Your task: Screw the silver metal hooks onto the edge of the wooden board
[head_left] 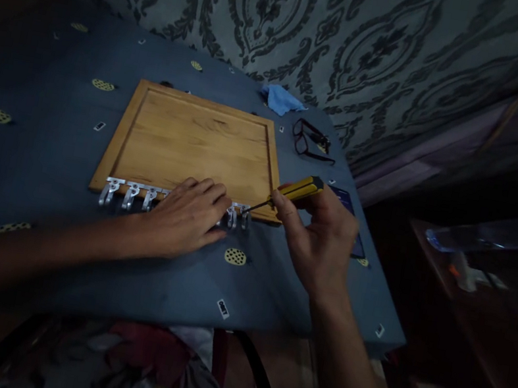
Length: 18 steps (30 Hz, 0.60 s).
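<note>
A framed wooden panel (198,143) lies flat on the cloth-covered table. Several metal hinges (131,195) line its near edge in a row. My left hand (189,218) rests over the middle of that row, fingers stretched out on the panel's edge and covering some of the hinges. In my right hand (324,239) is a yellow and black screwdriver (302,190), its handle gripped between thumb and fingers. The screwdriver's shaft slants down to the left, with the tip at the rightmost hinge (245,215). Whether a screw sits under the tip is too small to tell.
Beyond the panel's right side lie a blue cloth (283,100) and dark-framed eyeglasses (311,142). A phone (357,246) is partly hidden behind my right hand. The patterned wall (270,15) borders the table (123,284) at the back. A plastic bottle (481,240) lies farther right.
</note>
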Each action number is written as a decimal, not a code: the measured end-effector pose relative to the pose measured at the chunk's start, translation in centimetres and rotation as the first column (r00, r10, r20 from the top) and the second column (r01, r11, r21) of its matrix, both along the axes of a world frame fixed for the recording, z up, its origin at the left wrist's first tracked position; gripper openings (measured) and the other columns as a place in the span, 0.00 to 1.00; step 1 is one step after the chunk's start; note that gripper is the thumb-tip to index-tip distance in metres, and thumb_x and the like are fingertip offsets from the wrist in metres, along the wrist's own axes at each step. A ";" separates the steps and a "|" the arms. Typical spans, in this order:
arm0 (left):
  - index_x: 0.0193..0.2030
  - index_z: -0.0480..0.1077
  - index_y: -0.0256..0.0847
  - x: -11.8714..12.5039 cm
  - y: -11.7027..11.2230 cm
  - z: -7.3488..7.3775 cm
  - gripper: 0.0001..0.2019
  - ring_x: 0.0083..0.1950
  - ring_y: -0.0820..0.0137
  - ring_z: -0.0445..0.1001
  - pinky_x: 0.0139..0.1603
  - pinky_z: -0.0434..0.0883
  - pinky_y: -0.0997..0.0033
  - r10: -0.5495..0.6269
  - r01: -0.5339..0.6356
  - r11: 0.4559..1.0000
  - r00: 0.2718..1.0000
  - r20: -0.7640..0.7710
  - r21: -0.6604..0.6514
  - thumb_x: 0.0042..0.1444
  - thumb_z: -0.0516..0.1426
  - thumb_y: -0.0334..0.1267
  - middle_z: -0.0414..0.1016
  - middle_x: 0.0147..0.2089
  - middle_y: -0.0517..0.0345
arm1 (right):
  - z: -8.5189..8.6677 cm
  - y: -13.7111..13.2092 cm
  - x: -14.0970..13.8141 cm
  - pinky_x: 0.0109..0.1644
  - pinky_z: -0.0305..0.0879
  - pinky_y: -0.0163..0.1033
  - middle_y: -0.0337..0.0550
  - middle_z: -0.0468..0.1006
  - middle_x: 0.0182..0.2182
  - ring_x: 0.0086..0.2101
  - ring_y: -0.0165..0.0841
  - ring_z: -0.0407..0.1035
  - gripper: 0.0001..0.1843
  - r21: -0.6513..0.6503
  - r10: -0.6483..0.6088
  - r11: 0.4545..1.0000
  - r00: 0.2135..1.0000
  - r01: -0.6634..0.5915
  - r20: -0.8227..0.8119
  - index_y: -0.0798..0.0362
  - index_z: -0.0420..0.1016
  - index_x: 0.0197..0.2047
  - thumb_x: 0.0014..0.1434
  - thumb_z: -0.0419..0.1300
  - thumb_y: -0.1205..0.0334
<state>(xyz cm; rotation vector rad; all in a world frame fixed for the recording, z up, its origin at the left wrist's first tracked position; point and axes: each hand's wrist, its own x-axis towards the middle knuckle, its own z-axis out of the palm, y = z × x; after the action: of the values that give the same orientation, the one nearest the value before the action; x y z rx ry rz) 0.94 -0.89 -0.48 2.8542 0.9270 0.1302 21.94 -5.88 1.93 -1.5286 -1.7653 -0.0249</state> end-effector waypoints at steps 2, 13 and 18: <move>0.57 0.70 0.35 -0.1 -0.1 -0.1 0.17 0.59 0.55 0.71 0.59 0.68 0.57 0.004 -0.004 1.000 1.000 0.011 -0.004 0.68 0.59 0.45 0.74 0.56 0.45 | -0.1 0.3 -0.2 0.35 0.64 0.42 0.40 0.76 0.27 0.29 0.34 0.70 0.14 -0.039 -0.007 0.999 0.998 0.004 -0.069 0.49 0.74 0.33 0.66 0.63 0.49; 0.54 0.70 0.36 -0.5 0.4 -0.6 0.15 0.57 0.56 0.72 0.56 0.70 0.56 0.004 0.000 0.999 0.996 0.089 -0.045 0.68 0.58 0.44 0.73 0.55 0.46 | -0.4 -0.7 -0.2 0.37 0.70 0.41 0.38 0.78 0.28 0.31 0.34 0.73 0.15 0.051 -0.005 0.998 0.962 0.020 -0.274 0.50 0.75 0.34 0.64 0.64 0.47; 0.54 0.70 0.36 -0.4 0.4 -0.6 0.14 0.58 0.56 0.71 0.57 0.70 0.55 0.003 0.000 0.999 0.997 0.076 -0.035 0.68 0.57 0.43 0.73 0.55 0.46 | -0.1 -1.3 -0.3 0.38 0.71 0.41 0.38 0.80 0.29 0.31 0.34 0.75 0.11 0.109 -0.002 0.993 0.952 0.037 -0.307 0.50 0.77 0.36 0.64 0.65 0.51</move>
<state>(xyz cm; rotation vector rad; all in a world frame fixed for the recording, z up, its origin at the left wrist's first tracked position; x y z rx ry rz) 0.52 -0.44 -1.13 2.7957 0.9076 0.2184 21.62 -7.21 1.80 -1.3850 -1.4766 0.0964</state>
